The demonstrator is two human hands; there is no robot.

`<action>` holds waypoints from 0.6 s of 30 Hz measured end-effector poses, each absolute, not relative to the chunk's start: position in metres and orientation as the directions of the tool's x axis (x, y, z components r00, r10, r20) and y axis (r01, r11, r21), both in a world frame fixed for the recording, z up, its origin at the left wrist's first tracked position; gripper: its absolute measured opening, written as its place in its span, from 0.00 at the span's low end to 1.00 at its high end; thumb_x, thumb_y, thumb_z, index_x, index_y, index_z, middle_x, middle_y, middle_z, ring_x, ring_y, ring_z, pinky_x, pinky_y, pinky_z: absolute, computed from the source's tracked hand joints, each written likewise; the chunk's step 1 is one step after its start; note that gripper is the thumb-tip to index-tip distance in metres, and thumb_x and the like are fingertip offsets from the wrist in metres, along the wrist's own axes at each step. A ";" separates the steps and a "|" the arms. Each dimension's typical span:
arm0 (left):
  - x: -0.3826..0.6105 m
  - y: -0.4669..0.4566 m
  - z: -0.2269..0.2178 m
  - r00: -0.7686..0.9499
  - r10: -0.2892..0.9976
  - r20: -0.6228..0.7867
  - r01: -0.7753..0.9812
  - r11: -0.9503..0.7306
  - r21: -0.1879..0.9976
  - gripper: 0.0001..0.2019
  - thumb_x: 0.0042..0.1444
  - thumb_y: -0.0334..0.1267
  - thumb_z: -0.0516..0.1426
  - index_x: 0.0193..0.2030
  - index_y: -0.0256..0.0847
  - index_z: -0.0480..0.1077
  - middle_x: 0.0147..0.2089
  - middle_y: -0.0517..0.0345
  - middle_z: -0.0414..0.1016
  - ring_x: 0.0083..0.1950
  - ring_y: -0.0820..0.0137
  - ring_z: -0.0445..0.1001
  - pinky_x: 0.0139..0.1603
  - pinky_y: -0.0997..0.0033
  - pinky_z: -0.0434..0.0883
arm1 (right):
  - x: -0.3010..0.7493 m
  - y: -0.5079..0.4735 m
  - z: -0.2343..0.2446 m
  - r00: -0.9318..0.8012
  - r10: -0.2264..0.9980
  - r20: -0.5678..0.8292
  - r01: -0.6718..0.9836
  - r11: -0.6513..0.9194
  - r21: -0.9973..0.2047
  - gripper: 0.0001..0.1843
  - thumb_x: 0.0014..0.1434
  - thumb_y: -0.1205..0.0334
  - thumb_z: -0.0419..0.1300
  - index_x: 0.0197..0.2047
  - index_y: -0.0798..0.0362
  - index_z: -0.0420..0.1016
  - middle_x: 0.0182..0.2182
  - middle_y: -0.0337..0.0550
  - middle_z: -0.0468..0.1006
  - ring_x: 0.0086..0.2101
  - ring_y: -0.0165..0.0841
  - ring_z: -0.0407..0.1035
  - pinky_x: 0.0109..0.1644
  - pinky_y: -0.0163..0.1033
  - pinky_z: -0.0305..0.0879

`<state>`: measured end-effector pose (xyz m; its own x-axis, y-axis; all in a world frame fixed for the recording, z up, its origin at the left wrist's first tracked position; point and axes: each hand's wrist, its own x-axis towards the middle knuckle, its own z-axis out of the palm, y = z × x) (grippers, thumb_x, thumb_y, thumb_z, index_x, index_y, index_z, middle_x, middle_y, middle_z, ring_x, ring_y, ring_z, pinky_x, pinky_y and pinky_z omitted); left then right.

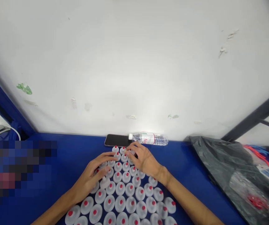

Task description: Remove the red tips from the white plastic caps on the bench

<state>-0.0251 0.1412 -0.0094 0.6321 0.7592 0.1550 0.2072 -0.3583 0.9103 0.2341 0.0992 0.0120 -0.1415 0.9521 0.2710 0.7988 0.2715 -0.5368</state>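
Note:
Many small translucent white bottles with red tips (120, 188) stand close together in rows on the blue table (61, 165). My left hand (90, 175) reaches over the left side of the group, its fingers stretched out and the thumb apart. Just under that thumb, one bottle with a pale nozzle (105, 182) leans over, and no red shows on it. At the far rows, my right hand (146, 159) has its thumb and forefinger bent close together beside a red-tipped bottle (123, 150). What lies between those fingers is mostly hidden.
Against the white wall (134, 68) lie a black phone (117, 140) and a clear water bottle (148, 138) on its side. A dark plastic bag (221, 162) covers the right side, with a clear packet of red pieces (253, 193) on it. A white cable (15, 131) is at far left.

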 end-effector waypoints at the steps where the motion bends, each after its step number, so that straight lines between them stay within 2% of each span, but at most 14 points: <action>1: -0.026 0.142 -0.009 0.628 0.762 0.156 0.194 -0.348 0.917 0.21 0.70 0.55 0.53 0.61 0.54 0.77 0.72 0.54 0.68 0.73 0.48 0.65 0.75 0.42 0.60 | 0.236 0.100 0.014 -0.162 0.947 0.277 0.809 0.288 -0.513 0.14 0.76 0.56 0.52 0.49 0.48 0.79 0.50 0.45 0.80 0.48 0.36 0.77 0.56 0.43 0.73; 5: -0.027 0.147 -0.012 0.605 0.776 0.181 0.137 -0.325 0.936 0.21 0.70 0.54 0.52 0.59 0.51 0.78 0.71 0.53 0.71 0.73 0.49 0.64 0.76 0.44 0.58 | 0.255 0.101 0.037 -0.202 0.928 0.315 0.834 0.331 -0.441 0.20 0.78 0.56 0.45 0.50 0.47 0.78 0.45 0.44 0.83 0.48 0.38 0.77 0.58 0.46 0.71; 10: -0.026 0.147 -0.013 0.502 0.839 0.211 0.118 -0.308 0.944 0.22 0.69 0.57 0.53 0.56 0.49 0.79 0.64 0.53 0.77 0.69 0.52 0.70 0.74 0.49 0.62 | 0.285 0.087 0.068 -0.111 0.918 0.380 0.870 0.275 -0.410 0.27 0.79 0.51 0.40 0.45 0.47 0.79 0.40 0.42 0.84 0.44 0.37 0.78 0.58 0.46 0.68; 13: -0.024 0.149 -0.013 0.418 0.884 0.209 0.131 -0.286 0.949 0.23 0.66 0.60 0.54 0.54 0.47 0.79 0.59 0.51 0.80 0.66 0.51 0.73 0.70 0.50 0.67 | 0.302 0.072 0.060 -0.020 0.915 0.403 0.898 0.194 -0.394 0.25 0.78 0.49 0.42 0.44 0.48 0.78 0.41 0.44 0.83 0.45 0.39 0.77 0.56 0.47 0.68; 16: -0.022 0.153 -0.017 0.328 0.922 0.208 0.132 -0.263 0.956 0.26 0.61 0.65 0.57 0.47 0.44 0.79 0.54 0.49 0.82 0.60 0.51 0.77 0.64 0.54 0.73 | 0.319 0.051 0.035 0.055 0.910 0.411 0.915 0.119 -0.386 0.20 0.76 0.48 0.48 0.47 0.50 0.77 0.44 0.48 0.82 0.45 0.41 0.77 0.52 0.46 0.69; 18: -0.021 0.157 -0.021 0.279 0.937 0.212 0.124 -0.254 0.959 0.28 0.58 0.68 0.58 0.42 0.43 0.79 0.50 0.48 0.83 0.57 0.51 0.79 0.62 0.55 0.74 | 0.329 0.037 0.018 0.109 0.911 0.397 0.919 0.060 -0.389 0.19 0.72 0.45 0.54 0.43 0.50 0.77 0.36 0.44 0.81 0.35 0.39 0.75 0.43 0.44 0.68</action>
